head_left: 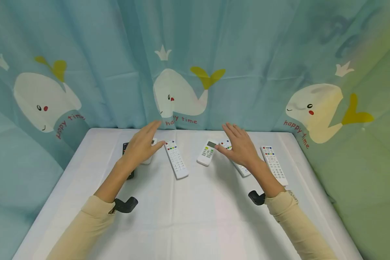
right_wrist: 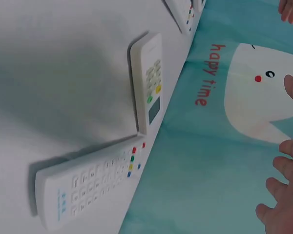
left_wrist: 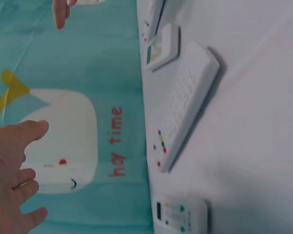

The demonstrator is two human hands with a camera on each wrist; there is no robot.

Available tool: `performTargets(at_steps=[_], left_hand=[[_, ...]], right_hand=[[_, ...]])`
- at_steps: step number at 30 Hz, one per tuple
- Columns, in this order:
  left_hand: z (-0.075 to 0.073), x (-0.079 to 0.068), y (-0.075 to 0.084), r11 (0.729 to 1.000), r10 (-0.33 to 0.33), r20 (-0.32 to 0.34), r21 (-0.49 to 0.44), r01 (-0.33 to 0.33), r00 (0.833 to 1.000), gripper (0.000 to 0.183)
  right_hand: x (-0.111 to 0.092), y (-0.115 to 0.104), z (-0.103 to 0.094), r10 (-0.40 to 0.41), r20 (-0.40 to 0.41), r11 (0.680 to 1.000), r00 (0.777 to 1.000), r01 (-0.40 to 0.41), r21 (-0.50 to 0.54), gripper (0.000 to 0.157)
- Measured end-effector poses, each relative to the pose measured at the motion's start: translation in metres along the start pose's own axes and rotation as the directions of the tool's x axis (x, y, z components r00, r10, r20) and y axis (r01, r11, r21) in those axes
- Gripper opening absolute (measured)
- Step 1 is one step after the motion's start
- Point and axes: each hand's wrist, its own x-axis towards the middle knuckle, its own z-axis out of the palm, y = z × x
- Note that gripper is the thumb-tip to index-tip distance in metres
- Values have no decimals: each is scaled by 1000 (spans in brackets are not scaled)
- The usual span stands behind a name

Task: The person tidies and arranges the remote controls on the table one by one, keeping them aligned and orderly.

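Both hands hover over a row of remote controls and hold nothing. My left hand, fingers extended, partly covers a black remote control and a small white air-conditioner remote. Right of its thumb lies a long white remote with coloured buttons. My right hand spreads its fingers above another long white remote, hiding its middle. By that thumb is a short white remote with a grey screen. In the right wrist view, the short remote and a long remote lie close together.
One more white remote lies at the right, beside the right forearm. The white-covered table ends at a blue curtain with printed whales; a green curtain side borders the right. Each wrist wears a black mount.
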Motion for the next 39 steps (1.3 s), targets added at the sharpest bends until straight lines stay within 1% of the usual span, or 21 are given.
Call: performTargets(at_steps=[7, 11, 17, 22, 28, 33, 39], left_hand=[[-9, -17, -12, 997, -53, 69, -47, 56, 996, 73], [-13, -25, -19, 994, -63, 102, -80, 71, 993, 73], [-22, -37, -29, 986, -84, 132, -132, 101, 988, 74], [-29, -47, -37, 977, -118, 143, -161, 141, 983, 79], [-32, -60, -45, 966, -176, 160, -163, 202, 971, 85], [-31, -71, -52, 950, -217, 184, -187, 251, 959, 86], [-31, -79, -59, 940, -262, 208, -166, 298, 942, 88]], right_hand=[[4, -9, 6, -34, -35, 998, 999, 36, 55, 84], [6, -17, 8, -53, -38, 994, 998, 56, 89, 83], [10, -30, 13, -35, -2, 986, 999, 35, 161, 86], [14, -41, 18, -11, 45, 973, 999, 0, 232, 89], [18, -57, 28, -25, 75, 952, 997, 1, 307, 92], [19, -70, 37, -40, 87, 940, 995, 8, 342, 91], [22, -87, 49, -75, 107, 919, 991, 27, 393, 91]])
